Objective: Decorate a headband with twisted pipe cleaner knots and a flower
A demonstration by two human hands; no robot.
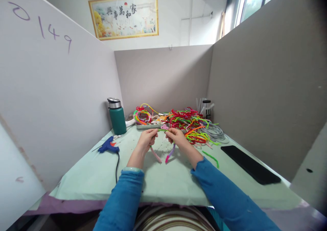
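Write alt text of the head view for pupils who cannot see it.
A person's left hand and right hand hold fuzzy green, pink and purple strips above a table; a colourful tangled heap lies beyond, a blue glue gun at left.

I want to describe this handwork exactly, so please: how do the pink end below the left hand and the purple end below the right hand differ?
Colour: the pink end is pale pink along its visible length, while the purple end finishes in a bright pink tip. Slant: downward, the pink end leans to the right, the purple end to the left. Shared: both look fuzzy, and neither tip is held.
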